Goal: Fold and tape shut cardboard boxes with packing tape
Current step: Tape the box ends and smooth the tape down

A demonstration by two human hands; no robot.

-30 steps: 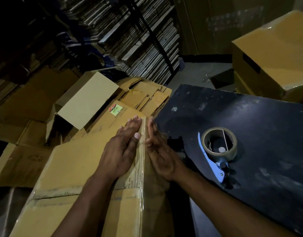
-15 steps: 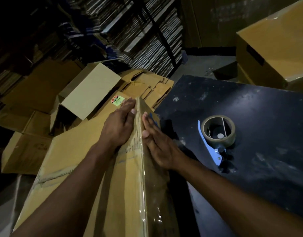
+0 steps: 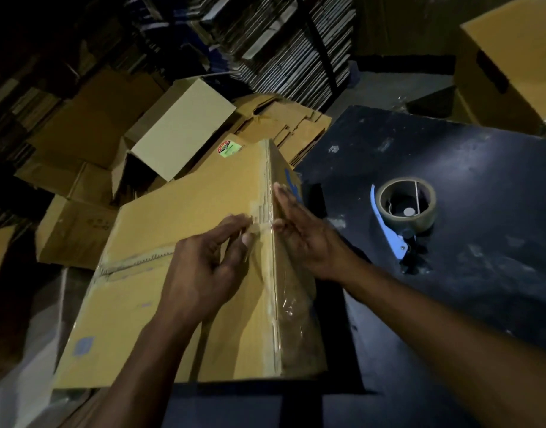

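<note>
Our left hand (image 3: 204, 267) flat on cardboard box (image 3: 185, 242) top, fingers loose. Right hand (image 3: 302, 233) flat on side. Taped edge runs away from us, between hands. Tape dispenser (image 3: 404, 208) nearer right hand.

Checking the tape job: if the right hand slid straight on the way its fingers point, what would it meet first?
The right hand lies flat on the cardboard box side; straight on it runs to the box's far corner, then probably the flattened cardboard stack; depth is unclear.

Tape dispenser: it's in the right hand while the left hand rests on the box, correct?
Not quite. In the head view the tape dispenser lies on the dark table; the right hand presses flat on the box side. The left hand is on the box.
</note>
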